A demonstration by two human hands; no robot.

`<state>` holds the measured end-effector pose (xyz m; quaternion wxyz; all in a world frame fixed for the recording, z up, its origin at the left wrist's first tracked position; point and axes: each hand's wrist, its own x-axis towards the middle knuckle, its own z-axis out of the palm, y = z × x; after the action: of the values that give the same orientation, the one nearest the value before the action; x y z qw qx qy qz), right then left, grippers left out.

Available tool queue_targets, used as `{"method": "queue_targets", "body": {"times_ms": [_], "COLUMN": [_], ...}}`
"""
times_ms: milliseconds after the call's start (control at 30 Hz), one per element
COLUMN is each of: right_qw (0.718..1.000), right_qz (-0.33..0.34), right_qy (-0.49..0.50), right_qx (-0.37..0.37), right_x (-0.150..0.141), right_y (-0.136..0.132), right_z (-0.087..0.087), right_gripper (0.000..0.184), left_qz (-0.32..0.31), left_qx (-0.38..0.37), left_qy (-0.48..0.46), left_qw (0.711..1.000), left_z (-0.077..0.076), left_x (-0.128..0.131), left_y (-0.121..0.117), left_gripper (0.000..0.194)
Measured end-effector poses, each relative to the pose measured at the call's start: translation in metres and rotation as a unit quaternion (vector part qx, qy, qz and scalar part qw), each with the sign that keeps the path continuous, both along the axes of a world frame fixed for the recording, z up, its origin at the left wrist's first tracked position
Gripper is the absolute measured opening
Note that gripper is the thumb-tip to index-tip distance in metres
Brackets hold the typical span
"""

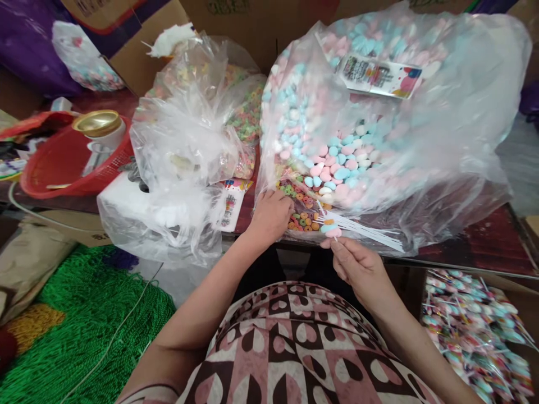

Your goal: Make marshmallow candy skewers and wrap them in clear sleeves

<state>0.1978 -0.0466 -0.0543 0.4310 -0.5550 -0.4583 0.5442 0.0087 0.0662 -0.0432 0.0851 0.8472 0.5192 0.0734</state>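
My right hand (357,264) pinches a thin white stick below a small candy skewer (330,229). Threaded on it are pink and blue candies, with an orange ring above them. My left hand (273,217) lies palm down at the edge of a pile of coloured ring-shaped pieces (304,216); its fingers are bent together, and their tips are partly hidden. Loose white sticks (370,229) lie right of the rings. Behind them, pink, blue and white candies (337,163) spill from the mouth of a big clear plastic bag (446,140).
Left on the table (484,238) are a knotted bag of ring pieces (197,101) and a red basket (54,163) holding a gold-lidded jar (99,124). Below right, a box contains many wrapped candy skewers (471,331). Green cord (92,314) is heaped at lower left.
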Motion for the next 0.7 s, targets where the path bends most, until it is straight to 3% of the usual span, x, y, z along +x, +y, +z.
{"method": "queue_targets", "body": {"times_ms": [100,167,233,333,367,433,500,567,633,700], "right_qw": [1.0,1.0,0.999,0.998,0.997,0.997,0.997,0.997,0.997,0.998], "right_qz": [0.006,0.018,0.039,0.062,0.065,0.065,0.062,0.057,0.051,0.043], "right_qy": [-0.007,-0.011,-0.016,-0.029,-0.034,-0.044,-0.051,-0.057,-0.058,-0.043], "right_qx": [0.003,0.0,-0.007,-0.016,-0.015,-0.013,-0.015,-0.019,-0.023,-0.03], "right_x": [0.001,0.0,-0.004,-0.009,-0.011,-0.013,-0.013,-0.012,-0.012,-0.012], "right_y": [0.0,0.001,0.002,0.006,0.007,0.008,0.009,0.009,0.008,0.006], "right_z": [0.0,0.002,0.006,0.014,0.015,0.017,0.016,0.015,0.013,0.011], "right_gripper": [0.037,0.038,0.039,0.04,0.04,0.039,0.039,0.038,0.038,0.038], "left_qz": [0.036,0.075,0.11,0.136,0.142,0.151,0.156,0.16,0.159,0.149], "left_qx": [-0.026,-0.058,-0.119,-0.227,-0.252,-0.277,-0.279,-0.268,-0.244,-0.21], "left_qy": [-0.134,-0.284,-0.459,-0.647,-0.68,-0.715,-0.727,-0.729,-0.726,-0.711], "left_qw": [0.99,0.954,0.873,0.715,0.674,0.624,0.608,0.609,0.623,0.654], "left_z": [0.001,0.001,0.0,-0.001,-0.001,-0.002,-0.003,-0.005,-0.007,-0.008], "left_x": [-0.001,0.0,0.004,0.013,0.016,0.02,0.023,0.025,0.025,0.025], "left_y": [-0.001,-0.003,-0.006,-0.011,-0.012,-0.015,-0.018,-0.02,-0.021,-0.022], "left_gripper": [0.015,0.012,0.01,0.018,0.021,0.025,0.026,0.025,0.024,0.021]}}
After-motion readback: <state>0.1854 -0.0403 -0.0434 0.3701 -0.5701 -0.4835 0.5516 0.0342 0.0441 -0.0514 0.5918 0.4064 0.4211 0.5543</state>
